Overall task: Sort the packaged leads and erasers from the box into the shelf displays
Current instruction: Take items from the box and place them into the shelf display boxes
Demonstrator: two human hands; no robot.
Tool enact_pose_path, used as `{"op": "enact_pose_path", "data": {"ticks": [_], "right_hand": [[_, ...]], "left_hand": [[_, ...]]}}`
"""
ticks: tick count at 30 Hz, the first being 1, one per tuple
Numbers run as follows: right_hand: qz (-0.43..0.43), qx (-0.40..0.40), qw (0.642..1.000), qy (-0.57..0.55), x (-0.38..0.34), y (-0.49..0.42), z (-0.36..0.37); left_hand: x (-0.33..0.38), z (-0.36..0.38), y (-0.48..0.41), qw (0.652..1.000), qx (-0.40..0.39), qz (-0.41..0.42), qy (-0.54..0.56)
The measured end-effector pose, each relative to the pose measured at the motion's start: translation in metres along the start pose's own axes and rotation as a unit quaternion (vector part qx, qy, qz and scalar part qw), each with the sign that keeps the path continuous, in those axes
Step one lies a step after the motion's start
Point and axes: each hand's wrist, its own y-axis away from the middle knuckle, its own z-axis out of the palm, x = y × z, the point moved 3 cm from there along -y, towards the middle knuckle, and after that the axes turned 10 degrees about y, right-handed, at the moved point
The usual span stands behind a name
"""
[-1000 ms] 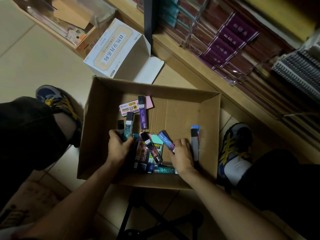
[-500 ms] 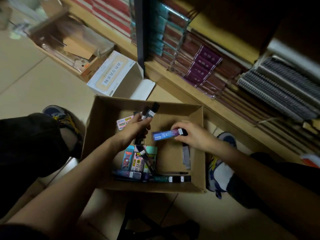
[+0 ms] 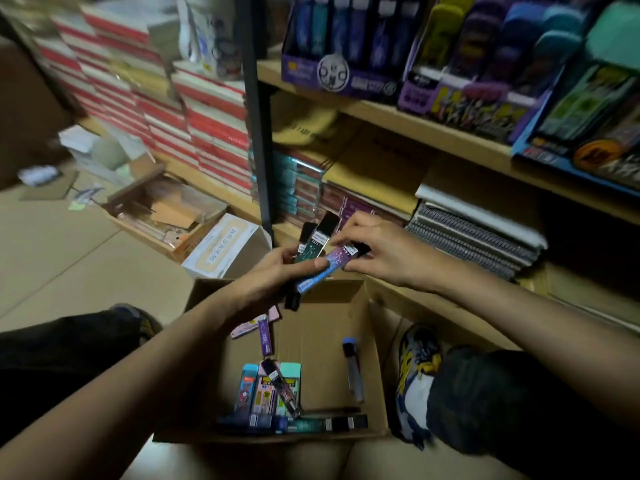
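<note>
The right grip (image 3: 381,251) pinches the black-capped end of a purple lead case (image 3: 325,268) between thumb and fingertips; the left grip (image 3: 277,275) is curled round that case's lower end and round a fan of other cases, a green case (image 3: 311,245) among them, its thumb lying on the purple one; both hold these above the far edge of the box (image 3: 377,341), which sits on the floor (image 3: 69,254) between the person's legs; inside the box more cases lie along the near wall, a teal eraser (image 3: 290,372) stands among other packs, and a grey tube (image 3: 353,368) lies by the right wall; beyond, a shelf (image 3: 433,133) carries a purple display (image 3: 332,74) of upright cases; notebooks (image 3: 467,237) are stacked on the level below; a white carton (image 3: 221,247) stands left of the box.
</note>
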Motion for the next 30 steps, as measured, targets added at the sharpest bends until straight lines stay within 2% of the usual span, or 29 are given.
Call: {"op": "enact_pose_path", "data": {"ticks": [3,5,6,8,9,11,16,21,25,28,30], "right_hand": [[0.069,0.083,0.994,-0.024,0.001,0.003,-0.026],[0.151,0.134,0.969,-0.145,0.001,0.005,-0.039],[0.187,0.148,0.942,-0.234,0.0,0.006,-0.044],[0.232,0.139,0.866,-0.42,-0.004,0.004,-0.049],[0.24,0.137,0.834,-0.478,-0.008,0.001,-0.051],[0.249,0.157,0.795,-0.531,-0.015,-0.004,-0.057],[0.233,0.195,0.753,-0.584,-0.031,-0.027,-0.076],[0.205,0.231,0.747,-0.589,-0.036,-0.051,-0.097],[0.19,0.245,0.782,-0.541,-0.034,-0.063,-0.109],[0.179,0.243,0.796,-0.525,-0.028,-0.069,-0.127],[0.173,0.272,0.801,-0.504,-0.018,-0.072,-0.153]], "left_hand": [[0.028,0.014,0.004,0.997,0.04,0.06,-0.02],[0.047,0.023,0.005,0.994,0.05,0.095,-0.013],[0.056,0.027,0.006,0.993,0.048,0.109,-0.007],[0.072,0.035,0.009,0.991,0.043,0.129,0.002],[0.077,0.039,0.011,0.99,0.044,0.135,0.001],[0.086,0.043,0.015,0.988,0.053,0.144,-0.012],[0.112,0.039,0.024,0.982,0.092,0.166,0.01],[0.141,0.031,0.021,0.975,0.084,0.19,0.077],[0.157,0.025,0.015,0.973,0.114,0.192,0.05],[0.17,0.02,0.014,0.962,0.142,0.232,0.027],[0.179,0.013,0.015,0.949,0.173,0.264,0.024]]}}
